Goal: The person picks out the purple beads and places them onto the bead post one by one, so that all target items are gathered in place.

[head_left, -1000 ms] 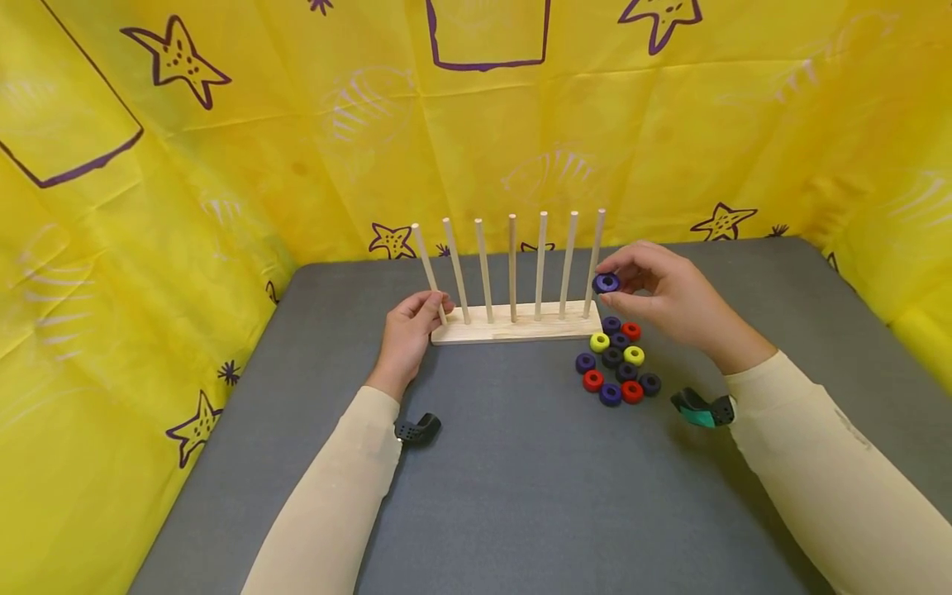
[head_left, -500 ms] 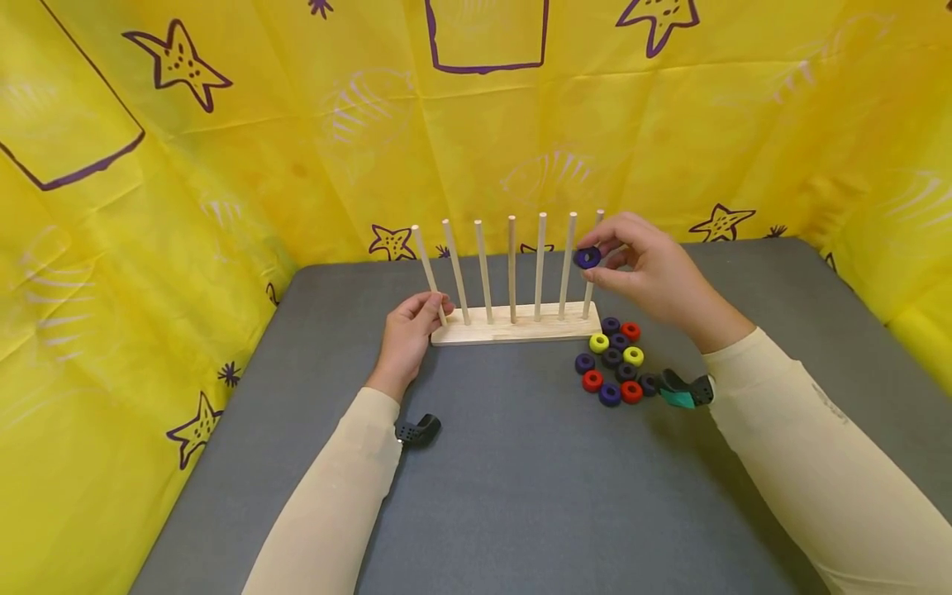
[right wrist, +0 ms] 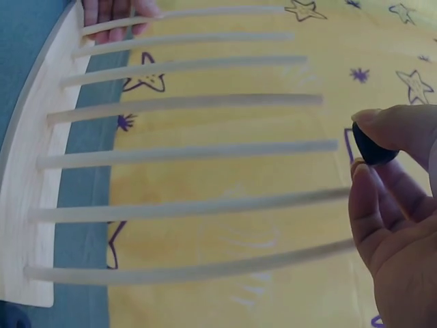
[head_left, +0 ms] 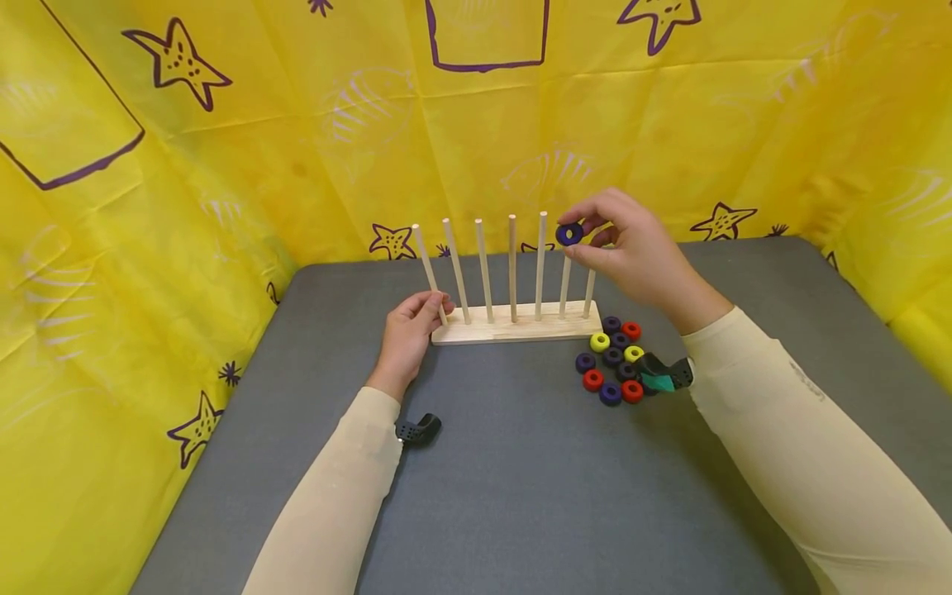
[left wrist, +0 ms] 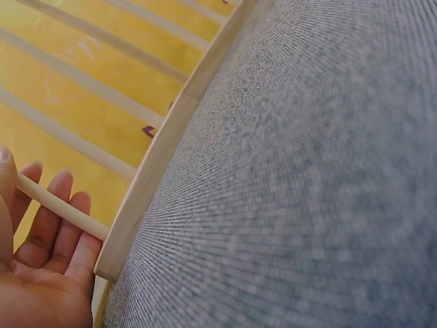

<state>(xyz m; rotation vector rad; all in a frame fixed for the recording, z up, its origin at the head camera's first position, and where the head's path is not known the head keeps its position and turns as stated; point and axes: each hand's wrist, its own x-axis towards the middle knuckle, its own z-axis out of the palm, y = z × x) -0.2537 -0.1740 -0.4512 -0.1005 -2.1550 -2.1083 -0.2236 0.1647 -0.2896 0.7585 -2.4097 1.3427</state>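
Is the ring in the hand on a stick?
Off: the right hand holds the ring; the right wrist view shows it apart from the sticks.

The right hand's grip point(head_left: 632, 244) has carried the purplish-blue ring point(head_left: 562, 239) up and left, near the top of the second-from-right peg point(head_left: 566, 285). Its wrist strap point(head_left: 664, 377) now partly hides some loose rings point(head_left: 630, 358).
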